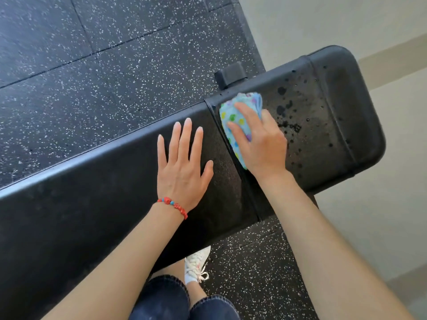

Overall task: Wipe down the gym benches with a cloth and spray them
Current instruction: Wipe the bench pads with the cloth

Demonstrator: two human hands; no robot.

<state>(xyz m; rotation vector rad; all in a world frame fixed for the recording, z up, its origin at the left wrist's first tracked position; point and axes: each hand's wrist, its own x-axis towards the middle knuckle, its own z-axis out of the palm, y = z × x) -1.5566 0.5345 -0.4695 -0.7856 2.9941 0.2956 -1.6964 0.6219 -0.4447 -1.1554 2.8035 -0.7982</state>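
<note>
Speckled black rubber floor tiles (97, 65) run under and beyond a black padded gym bench, the worktop (92, 195), which crosses the view from the lower left to the upper right; a pale wall (346, 21) stands past its far right end.

Right hand (261, 144): grip closed down over a bunched light-blue cloth (238, 112) with coloured dots, fingers curled across its top, pressing it onto the worktop's short end pad right at the seam (240, 162) between the two pads. Part of the cloth hangs into the seam line.

Left hand (182, 167): grip fully open, holding nothing, palm flat and fingers spread on the long pad just left of the seam. Red bead bracelet (173, 205) on that wrist.

End pad, right of the cloth: dark wet droplets (291, 116) scattered over the surface toward the far right corner. Long pad looks dry and bare out to the left edge of view.

No containers visible.

Room: open floor along the far edge of the worktop; a black frame piece (230, 73) juts out there near the seam. Near edge: person's denim knees (166, 299) and a white laced shoe (196, 264) on the floor close under the bench.
</note>
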